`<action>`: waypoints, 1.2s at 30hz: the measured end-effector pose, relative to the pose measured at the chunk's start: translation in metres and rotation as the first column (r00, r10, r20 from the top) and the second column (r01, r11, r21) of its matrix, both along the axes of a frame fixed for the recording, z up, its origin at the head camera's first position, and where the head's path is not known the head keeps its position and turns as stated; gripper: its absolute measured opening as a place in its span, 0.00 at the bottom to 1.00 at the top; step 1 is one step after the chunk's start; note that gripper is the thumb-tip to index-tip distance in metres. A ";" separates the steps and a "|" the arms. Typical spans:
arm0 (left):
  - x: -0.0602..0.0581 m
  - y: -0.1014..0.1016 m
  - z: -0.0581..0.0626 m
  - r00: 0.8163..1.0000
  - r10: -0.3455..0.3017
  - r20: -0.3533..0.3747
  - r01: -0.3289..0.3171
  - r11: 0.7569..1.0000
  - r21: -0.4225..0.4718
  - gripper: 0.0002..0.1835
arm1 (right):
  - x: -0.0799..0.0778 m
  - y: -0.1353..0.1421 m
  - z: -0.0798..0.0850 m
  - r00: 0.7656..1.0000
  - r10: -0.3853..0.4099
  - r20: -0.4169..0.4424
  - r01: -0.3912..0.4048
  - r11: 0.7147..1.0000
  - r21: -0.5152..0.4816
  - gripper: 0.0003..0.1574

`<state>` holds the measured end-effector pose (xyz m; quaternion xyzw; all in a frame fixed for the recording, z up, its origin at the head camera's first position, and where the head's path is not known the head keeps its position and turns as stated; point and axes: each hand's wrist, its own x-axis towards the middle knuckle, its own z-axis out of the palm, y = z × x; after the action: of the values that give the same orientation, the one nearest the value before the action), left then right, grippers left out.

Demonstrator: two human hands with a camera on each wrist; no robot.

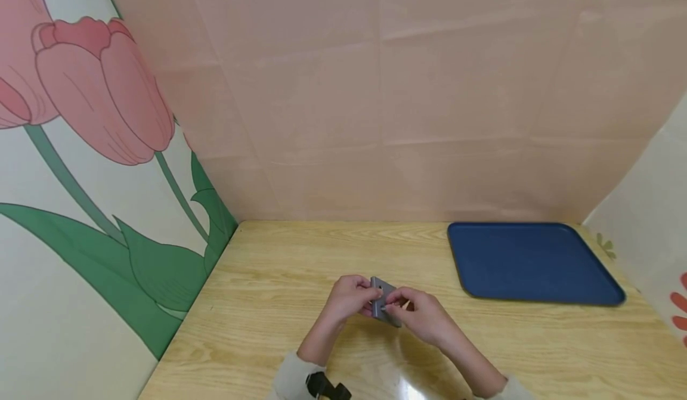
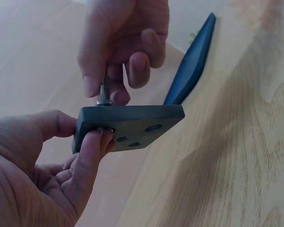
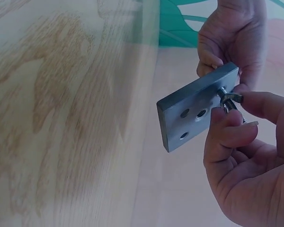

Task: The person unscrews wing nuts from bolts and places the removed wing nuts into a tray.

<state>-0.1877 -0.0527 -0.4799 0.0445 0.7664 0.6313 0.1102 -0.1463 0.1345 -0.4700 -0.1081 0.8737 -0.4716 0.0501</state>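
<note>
While our left hand (image 3: pixel 232 42) grips the grey metal plate (image 3: pixel 196 106) above the desk (image 1: pixel 268 281), our right hand (image 3: pixel 246 156) pinches a wing bolt (image 3: pixel 229 98) set in it; a blue tray (image 1: pixel 531 263) lies well apart.

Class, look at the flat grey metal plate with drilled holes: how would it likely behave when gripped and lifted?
The grey metal plate looks thick and straight-edged, so probably stiff and heavy for its size. Its smooth faces may be slippery; the left hand pinches it by one edge. The right hand grips a wing-headed screw on it, so it would probably rock if laid screw-side down.
</note>
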 end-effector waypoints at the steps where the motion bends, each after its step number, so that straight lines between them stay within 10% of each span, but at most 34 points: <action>1: 0.000 0.000 0.000 1.000 0.000 -0.001 0.000 1.000 0.000 0.08 | 0.000 0.000 0.000 1.000 0.008 -0.007 -0.008 1.000 -0.008 0.07; 36: 0.004 -0.001 -0.001 1.000 -0.004 -0.013 0.004 1.000 0.004 0.09 | 0.004 -0.003 0.003 1.000 -0.010 0.007 0.010 1.000 -0.028 0.11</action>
<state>-0.1841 -0.0541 -0.4806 0.0505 0.7658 0.6322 0.1064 -0.1428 0.1312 -0.4670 -0.1029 0.8674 -0.4843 0.0493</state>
